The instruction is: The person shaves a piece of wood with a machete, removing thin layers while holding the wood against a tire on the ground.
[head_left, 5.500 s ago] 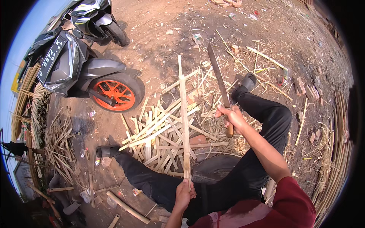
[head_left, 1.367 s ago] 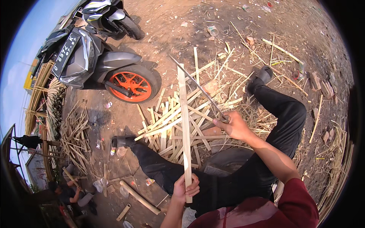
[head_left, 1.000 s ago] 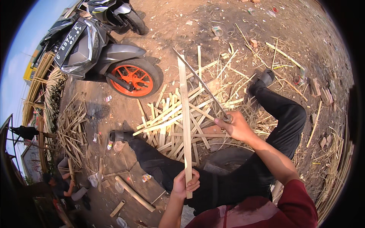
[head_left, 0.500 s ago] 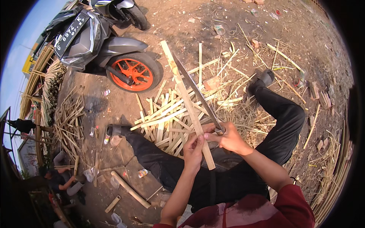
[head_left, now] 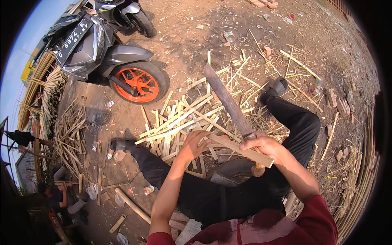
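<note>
My right hand [head_left: 265, 146] is closed on the machete [head_left: 229, 100] at its handle. The thumb also presses on a flat bamboo strip [head_left: 249, 152] lying across the handle. The dark blade points away and to the left, and the rounded wooden butt shows below the strip. My left hand [head_left: 192, 145] has its fingers curled at the strip's left end, partly hiding that end. Beyond both hands, between my legs, is a loose pile of split bamboo strips [head_left: 175, 122].
A grey motorbike [head_left: 118, 61] with an orange front wheel stands at the far left. More strips [head_left: 69, 134] lie near bamboo bundles on the left. A bamboo pole [head_left: 132, 205] rests at lower left, where another person [head_left: 57, 198] sits. Long canes [head_left: 359, 196] line the right edge.
The bamboo strip has turned from pointing away to lying slantwise across the machete handle. My left hand has moved left and away to its other end. The blade now shows its broad side.
</note>
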`<state>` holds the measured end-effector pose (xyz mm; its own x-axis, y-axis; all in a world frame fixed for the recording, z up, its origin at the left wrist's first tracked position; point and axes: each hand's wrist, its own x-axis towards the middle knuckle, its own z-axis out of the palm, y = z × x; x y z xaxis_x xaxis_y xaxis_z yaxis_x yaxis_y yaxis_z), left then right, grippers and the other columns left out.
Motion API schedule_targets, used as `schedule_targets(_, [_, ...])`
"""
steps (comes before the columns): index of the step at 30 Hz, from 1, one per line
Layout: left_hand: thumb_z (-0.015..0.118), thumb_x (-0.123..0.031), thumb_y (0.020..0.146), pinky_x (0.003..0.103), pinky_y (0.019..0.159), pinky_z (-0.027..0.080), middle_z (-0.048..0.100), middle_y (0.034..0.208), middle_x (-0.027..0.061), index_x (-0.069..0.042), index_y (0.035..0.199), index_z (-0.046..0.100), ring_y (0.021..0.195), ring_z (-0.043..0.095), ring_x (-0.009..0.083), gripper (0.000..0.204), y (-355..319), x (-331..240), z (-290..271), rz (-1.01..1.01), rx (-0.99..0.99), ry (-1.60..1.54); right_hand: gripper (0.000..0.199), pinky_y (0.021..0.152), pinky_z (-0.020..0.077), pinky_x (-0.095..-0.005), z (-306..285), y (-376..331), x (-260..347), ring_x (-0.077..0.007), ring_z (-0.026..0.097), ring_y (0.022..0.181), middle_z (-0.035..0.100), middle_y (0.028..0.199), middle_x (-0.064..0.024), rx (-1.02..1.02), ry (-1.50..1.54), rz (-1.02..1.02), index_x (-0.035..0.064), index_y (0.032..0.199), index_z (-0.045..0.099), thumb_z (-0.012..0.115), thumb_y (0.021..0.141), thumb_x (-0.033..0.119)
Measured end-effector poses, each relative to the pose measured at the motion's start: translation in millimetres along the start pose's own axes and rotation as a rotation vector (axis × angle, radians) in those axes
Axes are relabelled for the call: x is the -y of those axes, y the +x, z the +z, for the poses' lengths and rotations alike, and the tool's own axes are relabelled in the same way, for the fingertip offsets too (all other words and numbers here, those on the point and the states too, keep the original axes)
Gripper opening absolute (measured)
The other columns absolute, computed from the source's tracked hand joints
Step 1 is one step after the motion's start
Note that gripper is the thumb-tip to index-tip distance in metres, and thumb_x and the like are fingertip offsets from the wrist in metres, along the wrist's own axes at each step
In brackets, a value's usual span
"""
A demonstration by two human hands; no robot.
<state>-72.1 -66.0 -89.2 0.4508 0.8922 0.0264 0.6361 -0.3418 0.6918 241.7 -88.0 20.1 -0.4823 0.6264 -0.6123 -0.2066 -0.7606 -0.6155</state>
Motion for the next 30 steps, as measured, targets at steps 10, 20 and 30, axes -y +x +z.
schedule_targets(10, [0.050,-0.021,0.104,0.040,0.074,0.048,0.063,0.084,0.0126,0.000,0.107,0.062,0.080,0.062,0.0274,0.025,47,-39,60,-0.040,-0.011,-0.232,0.038,0.041,0.0352,-0.0235,-66,-22,35,-0.0059,0.038,0.043,0.052,0.064,-0.0019,-0.201,0.486,-0.159,0.0104,0.078,0.049,0.053,0.098,0.042])
schedule_targets(20, [0.031,-0.040,0.111,0.023,0.044,0.035,0.050,0.066,0.0001,-0.009,0.113,0.059,0.048,0.040,0.0078,0.041,44,-144,9,-0.799,0.140,-1.225,0.031,0.050,0.0438,-0.0428,-42,4,-12,-0.0227,0.055,0.046,0.052,0.055,-0.0077,-0.638,-0.857,-0.737,0.0003,0.076,0.058,0.075,0.088,0.023])
schedule_targets(30, [0.042,-0.034,0.108,0.021,0.036,0.024,0.046,0.068,0.0007,-0.013,0.102,0.050,0.043,0.032,0.0059,0.023,-27,-147,8,-0.805,0.134,-1.562,0.025,0.056,0.0505,-0.0503,-11,17,-31,-0.0401,0.066,0.063,0.066,0.068,-0.0177,-0.434,-1.584,-0.707,0.0081,0.084,0.065,0.071,0.070,0.028])
